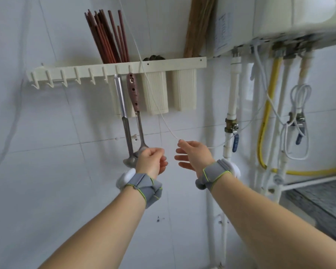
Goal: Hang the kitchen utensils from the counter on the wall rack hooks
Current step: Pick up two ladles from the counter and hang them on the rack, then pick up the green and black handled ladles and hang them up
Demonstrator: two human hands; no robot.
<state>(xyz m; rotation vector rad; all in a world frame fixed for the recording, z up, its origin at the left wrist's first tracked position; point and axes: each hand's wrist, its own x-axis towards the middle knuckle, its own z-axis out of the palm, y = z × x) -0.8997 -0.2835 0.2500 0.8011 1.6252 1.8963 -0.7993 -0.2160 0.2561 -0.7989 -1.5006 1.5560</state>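
Note:
A cream wall rack [163, 65] carries a row of hooks [63, 82] on its left part. Two utensils hang side by side from its hooks: a steel ladle [124, 113] and a brown-handled spoon [133, 90]. My left hand [151, 162] is at their lower ends with its fingers curled in. It covers part of the spoon's bowl, and nothing shows inside the hand. My right hand [192, 154] is to the right. Its upper fingertips pinch a thin white cord [159, 111], which kinks sharply there, and its other fingers are spread.
Dark red chopsticks [109, 35] stand in a ribbed holder [155, 92] on the rack. At the right are a white water heater [279, 20], white pipes [233, 94], a yellow hose [266, 113] and a coiled cable [299, 105]. A grey counter corner [322, 202] lies at lower right.

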